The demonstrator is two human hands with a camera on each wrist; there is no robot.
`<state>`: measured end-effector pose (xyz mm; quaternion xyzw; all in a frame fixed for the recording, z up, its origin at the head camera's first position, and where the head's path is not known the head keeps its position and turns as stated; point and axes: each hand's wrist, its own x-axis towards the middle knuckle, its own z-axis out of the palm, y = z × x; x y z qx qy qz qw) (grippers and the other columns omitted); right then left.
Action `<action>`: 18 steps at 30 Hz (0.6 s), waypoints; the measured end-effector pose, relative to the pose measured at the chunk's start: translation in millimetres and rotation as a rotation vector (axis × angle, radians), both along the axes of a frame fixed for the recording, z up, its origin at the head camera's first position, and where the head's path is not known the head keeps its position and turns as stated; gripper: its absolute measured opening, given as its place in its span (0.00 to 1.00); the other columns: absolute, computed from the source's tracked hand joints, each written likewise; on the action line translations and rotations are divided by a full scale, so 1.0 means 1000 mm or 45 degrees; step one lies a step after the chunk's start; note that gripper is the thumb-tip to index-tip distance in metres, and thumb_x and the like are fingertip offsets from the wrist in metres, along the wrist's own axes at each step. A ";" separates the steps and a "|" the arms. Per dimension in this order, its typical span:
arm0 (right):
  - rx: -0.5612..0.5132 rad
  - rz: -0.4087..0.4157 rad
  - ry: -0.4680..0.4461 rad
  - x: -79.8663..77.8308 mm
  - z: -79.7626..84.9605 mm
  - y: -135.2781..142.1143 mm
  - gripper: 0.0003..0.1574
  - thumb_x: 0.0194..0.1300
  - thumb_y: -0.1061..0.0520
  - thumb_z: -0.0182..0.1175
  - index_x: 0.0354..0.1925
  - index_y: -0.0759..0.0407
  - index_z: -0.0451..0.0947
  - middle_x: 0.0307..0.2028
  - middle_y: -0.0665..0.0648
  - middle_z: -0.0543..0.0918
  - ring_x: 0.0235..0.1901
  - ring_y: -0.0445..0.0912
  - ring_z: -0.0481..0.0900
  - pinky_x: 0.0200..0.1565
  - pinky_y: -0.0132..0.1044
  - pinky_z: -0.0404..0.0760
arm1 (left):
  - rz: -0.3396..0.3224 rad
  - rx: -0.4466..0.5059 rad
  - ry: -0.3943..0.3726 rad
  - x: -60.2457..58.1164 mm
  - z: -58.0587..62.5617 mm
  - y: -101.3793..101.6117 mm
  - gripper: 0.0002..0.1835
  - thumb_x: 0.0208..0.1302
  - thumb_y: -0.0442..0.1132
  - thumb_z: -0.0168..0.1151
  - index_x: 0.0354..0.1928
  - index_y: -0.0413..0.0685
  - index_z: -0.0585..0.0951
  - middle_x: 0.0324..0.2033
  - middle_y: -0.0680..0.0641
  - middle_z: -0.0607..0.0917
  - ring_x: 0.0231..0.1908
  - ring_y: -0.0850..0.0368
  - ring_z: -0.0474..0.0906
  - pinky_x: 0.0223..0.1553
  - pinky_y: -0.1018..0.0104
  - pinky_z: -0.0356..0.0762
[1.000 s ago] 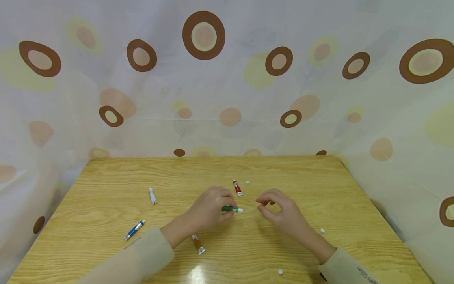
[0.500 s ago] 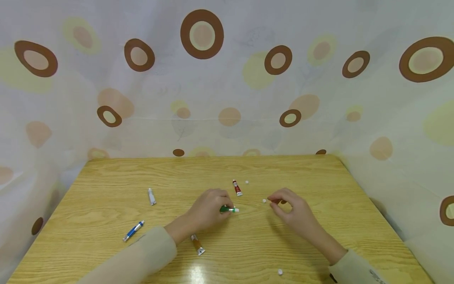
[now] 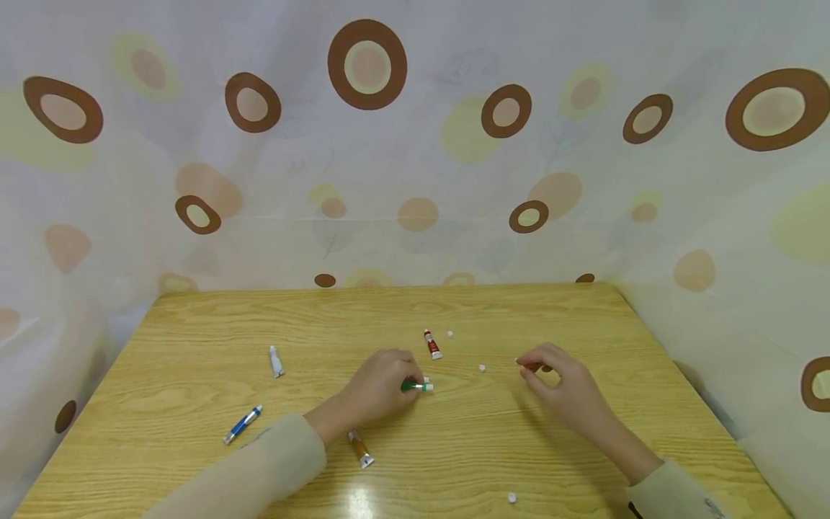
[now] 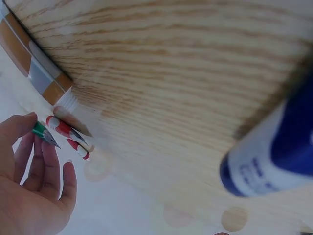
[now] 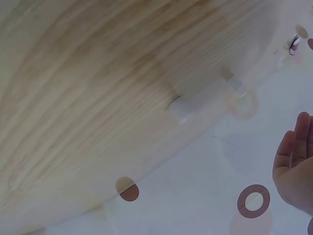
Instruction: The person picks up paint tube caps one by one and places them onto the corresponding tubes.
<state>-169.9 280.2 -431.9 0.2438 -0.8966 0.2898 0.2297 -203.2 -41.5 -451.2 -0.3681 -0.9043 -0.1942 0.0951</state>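
My left hand (image 3: 385, 386) pinches a small green paint tube (image 3: 410, 385), its white neck pointing right. The tube (image 4: 41, 131) shows between thumb and fingers in the left wrist view. A speck of white (image 3: 426, 380) shows just behind its neck. To the right, my right hand (image 3: 558, 382) has thumb and index fingertip together, with a small white cap (image 3: 516, 360) at the tips. In the right wrist view my right hand (image 5: 296, 166) is at the right edge, fingertips partly hidden. A red tube (image 3: 433, 345) lies beyond both hands, beside another white cap (image 3: 450, 334).
Another loose cap (image 3: 482, 368) lies between the hands and one more (image 3: 512, 498) near the front edge. A white tube (image 3: 276, 362), blue tube (image 3: 243, 424) and brown tube (image 3: 360, 449) lie left on the wooden table (image 3: 441, 461). A patterned curtain (image 3: 415, 158) surrounds it.
My right hand has moved right, away from the green tube, uncovering a cap between the hands. A cap farther right is now hidden by my right arm. My left hand has barely moved.
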 end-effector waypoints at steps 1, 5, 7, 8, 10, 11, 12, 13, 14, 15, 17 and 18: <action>0.013 -0.011 -0.003 0.000 -0.001 0.002 0.16 0.58 0.72 0.71 0.40 0.55 0.85 0.36 0.47 0.85 0.36 0.33 0.79 0.41 0.30 0.82 | 0.001 0.002 -0.003 0.000 -0.001 0.000 0.02 0.60 0.39 0.75 0.35 0.51 0.91 0.36 0.54 0.90 0.39 0.62 0.85 0.51 0.61 0.84; 0.061 -0.043 -0.013 0.002 -0.006 0.012 0.14 0.57 0.70 0.72 0.39 0.55 0.85 0.35 0.44 0.84 0.36 0.33 0.79 0.40 0.35 0.84 | 0.009 -0.003 -0.020 0.000 -0.002 0.001 0.02 0.61 0.38 0.75 0.35 0.50 0.91 0.36 0.54 0.89 0.38 0.62 0.84 0.46 0.65 0.84; 0.085 -0.055 -0.015 0.003 -0.010 0.017 0.13 0.56 0.70 0.72 0.39 0.56 0.85 0.35 0.44 0.84 0.36 0.34 0.80 0.40 0.36 0.84 | 0.016 -0.009 -0.030 0.000 -0.002 0.001 0.02 0.61 0.38 0.75 0.35 0.49 0.91 0.36 0.53 0.89 0.38 0.62 0.84 0.44 0.68 0.83; 0.093 -0.056 -0.016 0.003 -0.011 0.019 0.13 0.56 0.70 0.73 0.38 0.56 0.85 0.35 0.44 0.84 0.36 0.35 0.80 0.40 0.36 0.84 | 0.020 -0.014 -0.031 0.001 -0.002 0.001 0.02 0.61 0.38 0.75 0.35 0.49 0.91 0.36 0.53 0.89 0.38 0.62 0.84 0.44 0.68 0.83; 0.110 -0.060 -0.021 0.005 -0.015 0.023 0.13 0.56 0.69 0.73 0.38 0.57 0.85 0.35 0.44 0.84 0.35 0.35 0.80 0.40 0.36 0.84 | 0.027 -0.016 -0.034 0.001 -0.002 0.002 0.03 0.61 0.39 0.75 0.35 0.49 0.91 0.36 0.53 0.89 0.38 0.61 0.84 0.43 0.68 0.83; 0.115 -0.060 -0.028 0.006 -0.016 0.025 0.13 0.56 0.69 0.73 0.38 0.57 0.85 0.35 0.44 0.84 0.35 0.35 0.80 0.40 0.36 0.84 | 0.031 -0.016 -0.033 0.001 -0.002 0.002 0.03 0.61 0.39 0.75 0.35 0.49 0.91 0.36 0.53 0.88 0.38 0.61 0.84 0.43 0.67 0.83; 0.118 -0.061 -0.043 0.007 -0.017 0.027 0.13 0.56 0.69 0.73 0.38 0.56 0.85 0.35 0.43 0.84 0.36 0.34 0.80 0.40 0.36 0.84 | 0.034 -0.016 -0.029 0.002 -0.002 0.002 0.03 0.62 0.39 0.75 0.35 0.49 0.91 0.36 0.52 0.88 0.38 0.60 0.84 0.43 0.67 0.83; 0.120 -0.063 -0.061 0.009 -0.018 0.028 0.13 0.56 0.69 0.73 0.38 0.56 0.85 0.36 0.43 0.84 0.36 0.34 0.79 0.40 0.37 0.85 | 0.038 -0.016 -0.026 0.002 -0.002 0.002 0.03 0.62 0.39 0.75 0.35 0.49 0.91 0.36 0.52 0.89 0.38 0.60 0.85 0.44 0.66 0.84; 0.122 -0.068 -0.084 0.010 -0.019 0.030 0.12 0.57 0.68 0.73 0.38 0.55 0.85 0.36 0.42 0.84 0.37 0.33 0.79 0.41 0.37 0.85 | 0.041 -0.016 -0.029 0.002 -0.002 0.002 0.03 0.62 0.39 0.75 0.35 0.49 0.91 0.37 0.52 0.89 0.38 0.59 0.85 0.44 0.66 0.84; 0.121 -0.074 -0.116 0.011 -0.019 0.032 0.12 0.58 0.68 0.73 0.38 0.54 0.85 0.36 0.42 0.84 0.37 0.33 0.79 0.41 0.38 0.85 | 0.045 -0.018 -0.029 0.002 -0.002 0.002 0.03 0.62 0.39 0.75 0.35 0.49 0.91 0.37 0.52 0.89 0.38 0.59 0.85 0.44 0.65 0.84; 0.123 -0.081 -0.189 0.012 -0.019 0.035 0.12 0.59 0.66 0.73 0.40 0.54 0.85 0.38 0.42 0.84 0.39 0.35 0.80 0.43 0.39 0.85 | 0.054 -0.027 -0.023 0.002 -0.002 0.002 0.03 0.62 0.39 0.75 0.36 0.49 0.91 0.37 0.52 0.89 0.39 0.59 0.85 0.47 0.63 0.85; 0.129 -0.085 -0.231 0.013 -0.018 0.036 0.11 0.60 0.65 0.73 0.41 0.53 0.86 0.39 0.43 0.84 0.40 0.37 0.81 0.44 0.40 0.85 | 0.056 -0.029 -0.019 0.002 -0.003 0.001 0.03 0.62 0.39 0.75 0.36 0.49 0.91 0.37 0.52 0.89 0.39 0.59 0.85 0.48 0.62 0.85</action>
